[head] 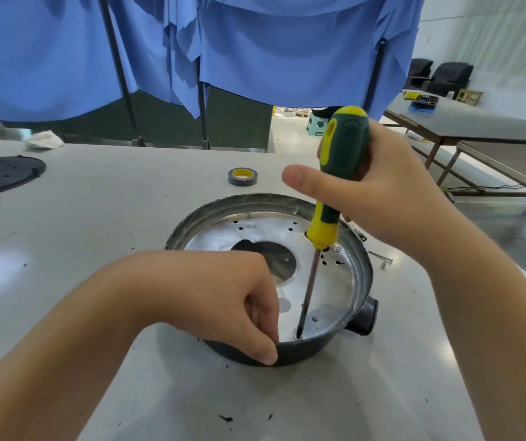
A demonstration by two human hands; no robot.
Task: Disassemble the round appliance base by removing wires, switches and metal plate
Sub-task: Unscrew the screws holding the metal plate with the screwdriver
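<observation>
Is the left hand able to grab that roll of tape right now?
Probably not right away. The left hand grips the near rim of the round base, and the tape roll lies on the table beyond the base. Nothing covers the tape, so letting go and reaching past should work.

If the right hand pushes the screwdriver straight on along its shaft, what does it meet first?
The right hand grips the screwdriver, whose tip already sits on the metal plate near the front rim of the round base, probably in a screw head. Depth there is unclear.
</observation>
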